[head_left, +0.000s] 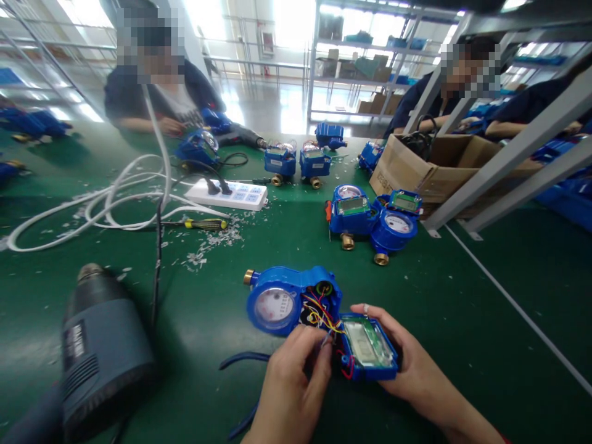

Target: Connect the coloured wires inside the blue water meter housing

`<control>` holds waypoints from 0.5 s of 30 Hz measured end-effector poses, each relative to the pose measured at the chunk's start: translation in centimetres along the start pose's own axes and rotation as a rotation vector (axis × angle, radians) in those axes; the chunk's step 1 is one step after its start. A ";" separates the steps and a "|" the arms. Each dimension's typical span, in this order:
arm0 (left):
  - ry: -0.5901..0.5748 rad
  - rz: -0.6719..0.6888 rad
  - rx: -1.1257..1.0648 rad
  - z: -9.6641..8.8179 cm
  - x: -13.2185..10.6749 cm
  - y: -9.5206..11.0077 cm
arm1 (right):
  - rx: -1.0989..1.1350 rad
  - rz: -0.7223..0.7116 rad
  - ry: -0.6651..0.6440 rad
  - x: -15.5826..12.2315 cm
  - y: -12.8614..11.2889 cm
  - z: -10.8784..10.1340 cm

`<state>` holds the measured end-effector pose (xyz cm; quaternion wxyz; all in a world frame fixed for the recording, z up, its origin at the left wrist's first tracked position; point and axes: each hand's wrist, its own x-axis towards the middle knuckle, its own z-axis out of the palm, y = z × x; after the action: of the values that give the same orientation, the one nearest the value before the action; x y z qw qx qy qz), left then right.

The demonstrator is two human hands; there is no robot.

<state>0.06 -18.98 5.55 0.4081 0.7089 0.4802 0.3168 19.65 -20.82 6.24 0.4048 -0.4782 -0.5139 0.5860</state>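
An opened blue water meter (282,302) lies on the green table in front of me, its dial up and coloured wires (324,314) spilling from its housing. My right hand (411,364) is wrapped round the detached blue display cover (370,348), which holds a small green-edged screen. My left hand (291,388) pinches the wires where they run between the meter and the cover.
A dark heat gun (102,351) lies at the left with its cord. Beyond are a white power strip (229,194), white cables, a yellow-handled screwdriver (203,224), plastic shavings, several blue meters (370,219), a cardboard box (430,169), metal shelf legs and people seated across the table.
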 end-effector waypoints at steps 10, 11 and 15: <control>0.267 0.307 0.550 -4.6 0.3 -2.3 | -0.459 -0.063 -0.101 0.9 -2.2 -0.1; 0.236 0.286 0.474 -4.7 0.4 -1.8 | -0.494 -0.079 -0.100 1.0 -2.3 0.0; 0.127 0.323 0.350 -4.3 0.9 -0.5 | -0.499 -0.092 -0.095 0.9 -1.8 -0.4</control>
<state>-3.46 -16.82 7.18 0.1921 0.8149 0.4329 0.3340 19.84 -19.59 7.92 0.2762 -0.5113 -0.6821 0.4438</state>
